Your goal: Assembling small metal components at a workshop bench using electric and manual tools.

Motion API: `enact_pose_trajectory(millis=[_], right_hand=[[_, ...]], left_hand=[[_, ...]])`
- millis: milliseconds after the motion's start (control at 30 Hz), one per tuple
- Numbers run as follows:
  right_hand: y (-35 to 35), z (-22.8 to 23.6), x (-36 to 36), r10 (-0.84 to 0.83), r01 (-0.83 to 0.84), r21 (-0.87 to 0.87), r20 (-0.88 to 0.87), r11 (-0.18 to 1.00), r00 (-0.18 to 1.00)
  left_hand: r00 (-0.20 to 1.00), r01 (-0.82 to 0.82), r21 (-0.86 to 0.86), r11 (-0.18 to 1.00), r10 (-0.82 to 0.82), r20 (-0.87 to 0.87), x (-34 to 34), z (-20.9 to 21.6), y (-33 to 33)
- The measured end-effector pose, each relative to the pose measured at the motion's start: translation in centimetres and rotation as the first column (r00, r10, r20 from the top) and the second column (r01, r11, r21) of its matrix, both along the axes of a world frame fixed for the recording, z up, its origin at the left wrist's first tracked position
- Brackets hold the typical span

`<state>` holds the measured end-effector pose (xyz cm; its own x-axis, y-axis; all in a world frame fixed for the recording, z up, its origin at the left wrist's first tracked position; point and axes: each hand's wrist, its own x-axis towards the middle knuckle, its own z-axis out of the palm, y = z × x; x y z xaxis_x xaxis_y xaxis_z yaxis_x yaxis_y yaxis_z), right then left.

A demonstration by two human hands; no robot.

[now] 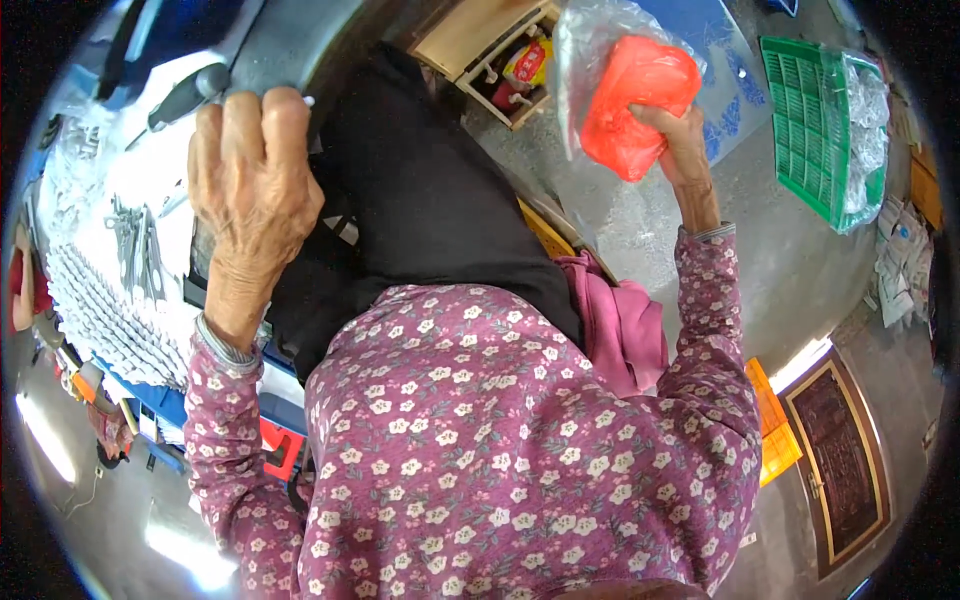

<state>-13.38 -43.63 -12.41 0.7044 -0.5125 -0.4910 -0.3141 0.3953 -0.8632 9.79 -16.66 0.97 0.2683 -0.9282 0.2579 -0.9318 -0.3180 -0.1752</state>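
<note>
Along the left side, a bench point(180, 240) is carrying rows of grey parts point(110, 305). Out right, a red plastic bag point(650, 75) is filling the grip of the right hand point(680, 140) (its contents aren't showing); being lifted but not set down, it's seemingly midway. Whether the curled left hand point(250, 185) is holding anything, I cannot tell.

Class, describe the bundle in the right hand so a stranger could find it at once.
From the purple flowered top, follow the right sleeve up to the right hand. The bundle gripped there looks like crinkled plastic. Its bright orange-red colour sets it apart from the clear plastic beside it and the green crate farther right.
</note>
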Motion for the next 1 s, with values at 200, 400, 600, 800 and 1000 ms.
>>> enact_pose_trajectory(millis=[200,400,600,800,1000], right_hand=[[0.5,2.6,1.0,-0.126,0.069,0.203,0.285,0.977,0.950],[0.8,6.1,3.5,-0.475,0.354,0.378,0.298,0.855,0.828],[0.4,5.8,7.9,-0.176,-0.385,0.441,0.811,0.811,0.557],[1.8,15.5,15.5,0.000,-0.653,0.255,0.932,0.714,0.363],[1.9,23.8,24.7,0.095,-0.729,0.270,0.904,0.629,0.417]], left_hand=[[1.000,0.012,-0.052,0.999,-0.012,-0.001,0.1,-0.1,0.2],[1.000,-0.009,-0.081,0.997,0.011,0.025,0.2,0.4,0.4],[1.000,0.016,-0.082,0.996,-0.016,0.000,-0.2,0.5,0.9],[0.999,0.050,-0.098,0.994,-0.048,0.015,-0.2,0.4,1.3],[0.999,0.039,-0.084,0.996,-0.039,0.001,-0.2,0.8,1.0]])
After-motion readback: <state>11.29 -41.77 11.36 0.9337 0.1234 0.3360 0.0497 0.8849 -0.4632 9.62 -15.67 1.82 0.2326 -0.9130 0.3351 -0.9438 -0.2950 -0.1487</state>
